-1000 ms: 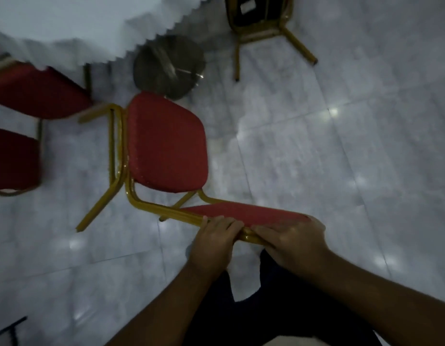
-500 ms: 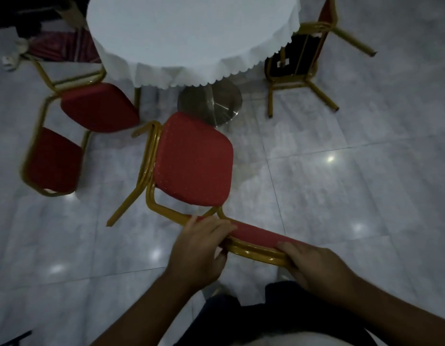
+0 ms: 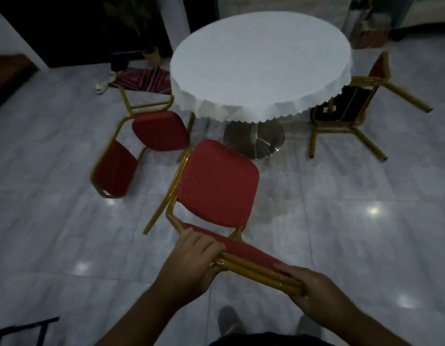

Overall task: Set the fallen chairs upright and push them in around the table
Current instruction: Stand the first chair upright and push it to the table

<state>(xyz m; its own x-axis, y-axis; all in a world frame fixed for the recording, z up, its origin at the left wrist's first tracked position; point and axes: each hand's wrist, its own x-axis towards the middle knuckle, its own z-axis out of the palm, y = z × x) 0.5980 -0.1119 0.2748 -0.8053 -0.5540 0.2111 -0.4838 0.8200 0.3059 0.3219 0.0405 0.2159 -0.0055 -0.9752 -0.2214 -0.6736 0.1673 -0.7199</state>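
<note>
Left hand [image 3: 191, 258] and right hand [image 3: 316, 290] grip the near chair [image 3: 216, 186] by its back, upright but not pushed in; left chair [image 3: 159, 131] and right chair [image 3: 341, 108] lie fallen by the table [image 3: 261, 61].

Glossy grey marble-look floor tiles [image 3: 366, 245] mirror lights beneath gold-painted metal chair frames [image 3: 256, 270], dotted red woven seat cloth [image 3: 216, 186], and a matt white scalloped tablecloth [image 3: 259, 63].

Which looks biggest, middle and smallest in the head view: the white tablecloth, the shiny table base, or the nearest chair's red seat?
1. white tablecloth
2. red seat, though being nearer the camera makes it look bigger
3. table base, partly hidden under the cloth
</note>
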